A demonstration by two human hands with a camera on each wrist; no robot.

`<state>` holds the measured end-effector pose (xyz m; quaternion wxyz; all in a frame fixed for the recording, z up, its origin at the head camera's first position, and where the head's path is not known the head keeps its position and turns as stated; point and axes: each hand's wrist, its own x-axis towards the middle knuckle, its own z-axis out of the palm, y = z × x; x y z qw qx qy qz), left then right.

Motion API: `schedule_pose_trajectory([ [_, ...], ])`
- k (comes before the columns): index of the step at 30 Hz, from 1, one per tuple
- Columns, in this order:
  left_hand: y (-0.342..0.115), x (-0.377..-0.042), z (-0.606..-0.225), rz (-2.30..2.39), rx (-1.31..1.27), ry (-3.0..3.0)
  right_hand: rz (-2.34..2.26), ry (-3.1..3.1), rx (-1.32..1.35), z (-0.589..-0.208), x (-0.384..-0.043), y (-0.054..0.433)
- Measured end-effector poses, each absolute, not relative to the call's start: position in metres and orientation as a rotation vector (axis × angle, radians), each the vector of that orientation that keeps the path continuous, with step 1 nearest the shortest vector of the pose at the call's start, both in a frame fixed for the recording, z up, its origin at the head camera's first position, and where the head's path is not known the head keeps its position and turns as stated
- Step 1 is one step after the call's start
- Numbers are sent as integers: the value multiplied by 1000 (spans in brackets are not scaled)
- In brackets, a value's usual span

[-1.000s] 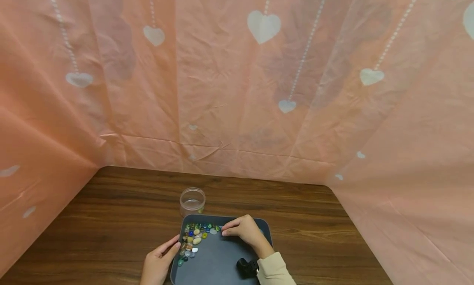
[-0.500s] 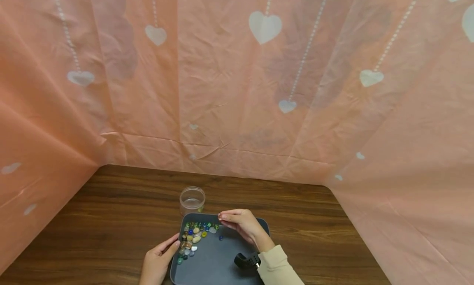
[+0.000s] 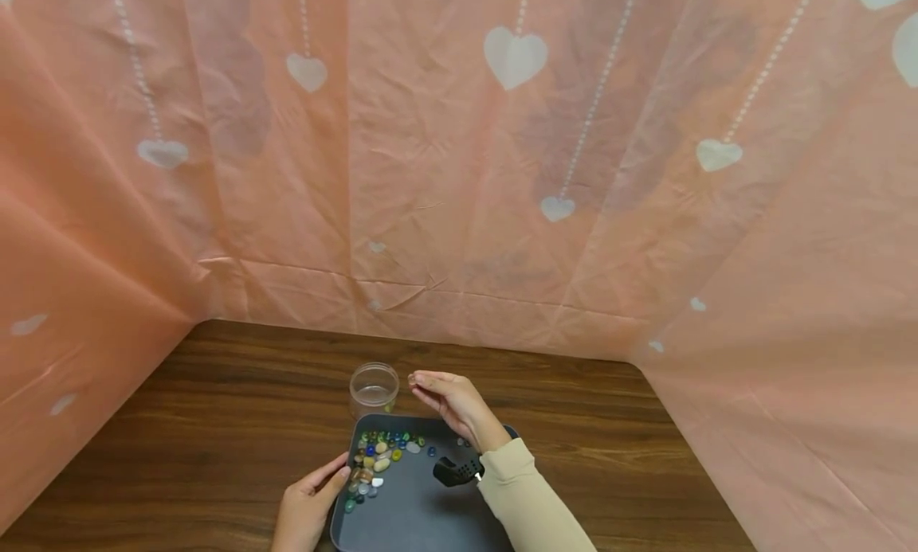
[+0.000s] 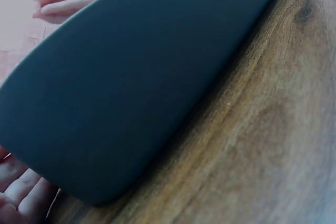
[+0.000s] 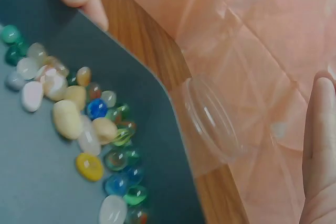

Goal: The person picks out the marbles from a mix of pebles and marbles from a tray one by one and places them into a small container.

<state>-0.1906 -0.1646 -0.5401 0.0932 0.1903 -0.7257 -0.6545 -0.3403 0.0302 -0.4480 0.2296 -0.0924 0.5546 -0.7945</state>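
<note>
My left hand (image 3: 307,508) grips the left rim of a dark grey tray (image 3: 423,520), thumb at the rim; its fingers (image 4: 26,190) show at the tray's wall in the left wrist view. My right hand (image 3: 459,405) is raised over the tray's far edge, pinching a small brownish glassy stone (image 3: 412,381) at its fingertips. Just left of that stone stands an open clear plastic jar (image 3: 373,389). Several glass marbles and polished pebbles, including a yellow pebble (image 5: 89,166), cluster along the tray's left and far sides. A blue marble (image 3: 432,452) lies apart from them.
The tray stands on a dark wood table (image 3: 215,424). A pink curtain (image 3: 445,178) with white hearts encloses its back and sides. A black wrist camera (image 3: 455,472) hangs under the right wrist, over the tray. Small stones (image 3: 462,442) lie near that wrist.
My right hand has lifted from the tray's far side and moved up and left towards the jar, the brownish stone in its fingertips. The blue marble came into view; the left hand stayed put.
</note>
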Motion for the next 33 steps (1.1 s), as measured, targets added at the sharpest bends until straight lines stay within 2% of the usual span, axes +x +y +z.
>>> schedule_pose_trajectory([
  [9,-163,-191,-543,-1911,575,-2189,-2050,1835,-369,-442,-356,8],
  [21,-166,-189,-542,-1841,592,-2237,-1420,2728,-678,-433,-364,-23],
  [33,-167,-190,-539,-1819,579,-2239,-1169,2904,-731,-443,-361,-44],
])
